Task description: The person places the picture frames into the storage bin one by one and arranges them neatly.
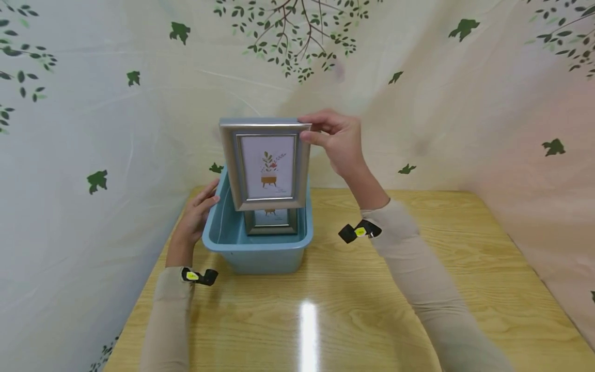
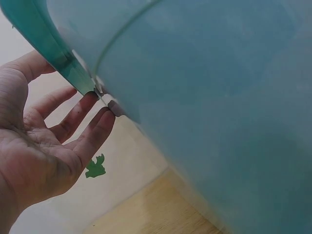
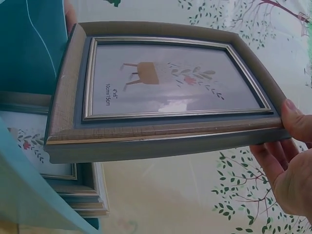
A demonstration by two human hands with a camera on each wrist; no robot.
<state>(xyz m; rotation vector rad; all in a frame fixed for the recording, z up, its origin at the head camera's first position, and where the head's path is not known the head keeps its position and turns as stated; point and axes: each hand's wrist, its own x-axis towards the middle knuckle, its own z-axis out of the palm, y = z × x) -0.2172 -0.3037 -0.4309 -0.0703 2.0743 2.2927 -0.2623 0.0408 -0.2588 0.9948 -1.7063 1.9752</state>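
My right hand (image 1: 341,142) pinches the upper right corner of a silver-grey picture frame (image 1: 303,170), thumb on the front and fingers behind. The frame stands upright over a light blue plastic bin (image 1: 265,261), its print showing a potted plant on a legged stand. Below it, a second, similar picture frame (image 1: 271,230) sits inside the bin, its upper part hidden in the head view. In the right wrist view the held frame (image 3: 165,129) lies slanted across the picture. My left hand (image 2: 46,141) holds the bin's left side, fingertips bent in at the rim (image 2: 73,73).
The bin stands on a wood-grain table (image 1: 362,299) toward its far left. A pale cloth backdrop (image 1: 176,113) printed with leaves and branches rises behind the table. In the right wrist view, stacked frame edges (image 3: 92,195) show under the frame in the bin.
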